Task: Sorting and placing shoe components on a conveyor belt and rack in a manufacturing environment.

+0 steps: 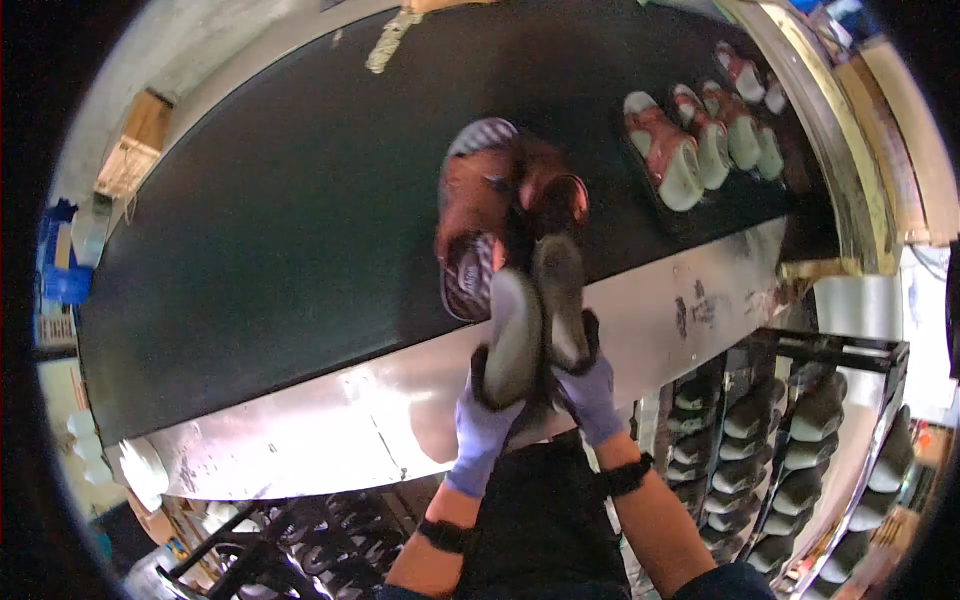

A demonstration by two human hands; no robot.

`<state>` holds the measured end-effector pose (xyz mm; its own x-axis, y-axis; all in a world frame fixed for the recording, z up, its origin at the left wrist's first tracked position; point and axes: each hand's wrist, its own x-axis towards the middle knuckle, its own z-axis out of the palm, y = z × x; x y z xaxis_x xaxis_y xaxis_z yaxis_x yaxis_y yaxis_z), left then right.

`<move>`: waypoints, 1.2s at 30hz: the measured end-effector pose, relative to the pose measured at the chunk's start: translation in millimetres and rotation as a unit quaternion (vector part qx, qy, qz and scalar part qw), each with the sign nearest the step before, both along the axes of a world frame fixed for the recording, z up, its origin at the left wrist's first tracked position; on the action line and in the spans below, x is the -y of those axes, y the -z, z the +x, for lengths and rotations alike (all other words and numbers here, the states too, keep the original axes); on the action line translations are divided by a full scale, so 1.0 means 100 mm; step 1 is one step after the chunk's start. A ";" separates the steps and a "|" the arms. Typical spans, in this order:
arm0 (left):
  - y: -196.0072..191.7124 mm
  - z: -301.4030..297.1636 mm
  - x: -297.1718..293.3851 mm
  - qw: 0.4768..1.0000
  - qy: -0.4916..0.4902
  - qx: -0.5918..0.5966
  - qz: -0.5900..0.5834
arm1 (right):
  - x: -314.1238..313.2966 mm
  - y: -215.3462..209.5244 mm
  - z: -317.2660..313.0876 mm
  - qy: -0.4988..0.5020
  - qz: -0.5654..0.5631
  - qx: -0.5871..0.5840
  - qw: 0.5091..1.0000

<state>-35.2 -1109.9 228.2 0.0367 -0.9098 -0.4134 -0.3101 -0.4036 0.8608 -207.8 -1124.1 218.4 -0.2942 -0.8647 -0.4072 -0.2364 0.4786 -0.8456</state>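
My left hand (pixel 488 415), in a lavender glove with dark fingertips, grips a grey shoe last (pixel 514 335) around its near end. Beside it, my right hand (pixel 588 388), gloved the same way, holds a second grey shoe last (pixel 560 290). Both lasts stand close together with their far ends over the belt's edge. Just beyond them lie two reddish-brown sandals: the left sandal (pixel 470 215) shows a striped insole, and the right sandal (pixel 552 195) is partly hidden behind the right-hand last.
A black conveyor belt (pixel 270 230) has a shiny metal edge (pixel 330 420) on my side. More reddish sandals (pixel 665 150) with pale forms in them stand at the far right. Below, a rack (pixel 790 480) of grey lasts is at the right, another dark rack (pixel 300 545) at the left.
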 end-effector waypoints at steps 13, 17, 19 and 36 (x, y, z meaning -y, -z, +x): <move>1.08 -0.92 -1.72 0.835 0.245 -0.088 0.485 | -3.38 0.37 -1.03 0.170 0.215 0.274 0.922; 2.17 -1.90 -1.78 0.854 0.315 -0.077 0.406 | -3.98 2.17 -1.63 0.414 0.169 0.302 0.842; 2.93 -2.69 -1.56 0.864 0.361 -0.054 0.347 | -4.18 3.19 -2.11 0.029 -0.099 -0.279 0.955; 5.20 -3.73 -2.50 0.894 0.432 0.104 -0.057 | -3.32 3.64 -2.97 0.214 0.024 -0.071 0.974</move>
